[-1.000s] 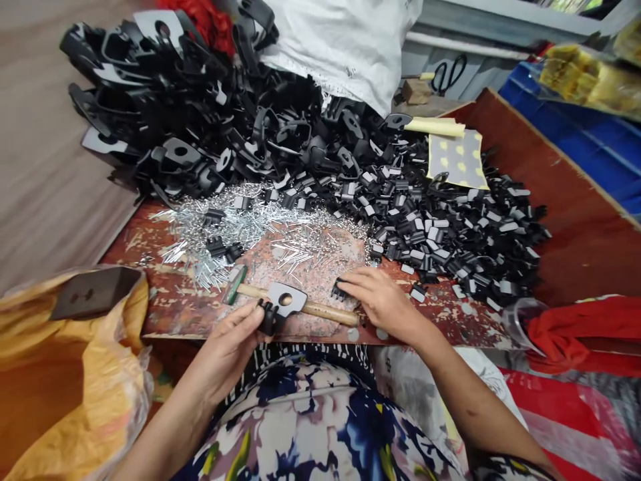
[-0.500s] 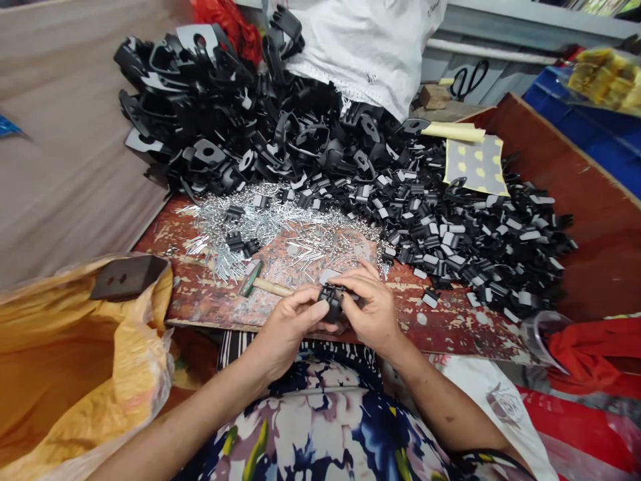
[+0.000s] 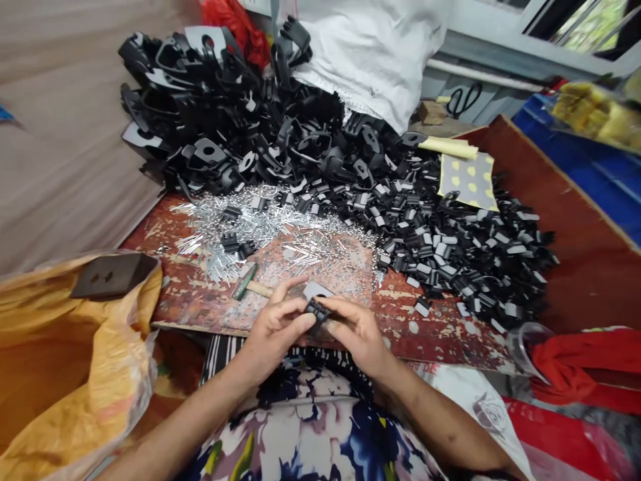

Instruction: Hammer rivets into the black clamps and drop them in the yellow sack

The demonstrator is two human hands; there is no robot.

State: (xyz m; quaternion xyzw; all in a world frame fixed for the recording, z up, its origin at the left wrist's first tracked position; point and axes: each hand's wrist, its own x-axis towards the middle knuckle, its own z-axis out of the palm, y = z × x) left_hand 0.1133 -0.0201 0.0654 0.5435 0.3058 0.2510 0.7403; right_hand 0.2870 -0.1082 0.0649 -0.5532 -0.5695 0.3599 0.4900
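Between both hands, just above the worktable's front edge, is a black plastic clip part (image 3: 317, 310) with a grey pad at its far end. My left hand (image 3: 278, 327) pinches its left side between thumb and fingers. From the right, my right hand (image 3: 358, 334) grips the same part with thumb and forefinger. A hammer (image 3: 246, 280) with a green-and-grey head lies left of the hands, its wooden handle running toward my left fingers. Beyond the hands, loose silver metal pins (image 3: 305, 248) are scattered on a worn slab (image 3: 350, 267).
Large black plastic parts (image 3: 210, 150) pile up at the back left, small black pieces with grey pads (image 3: 441, 254) at the right. A yellow sack (image 3: 120, 374) hangs open at the left with a dark block (image 3: 115, 275) on it. A clear cup (image 3: 525, 344) stands near the right edge.
Both hands have shifted slightly left and down with the black part, which is turned somewhat. My left index finger is raised more. The whole view has also swung a little.
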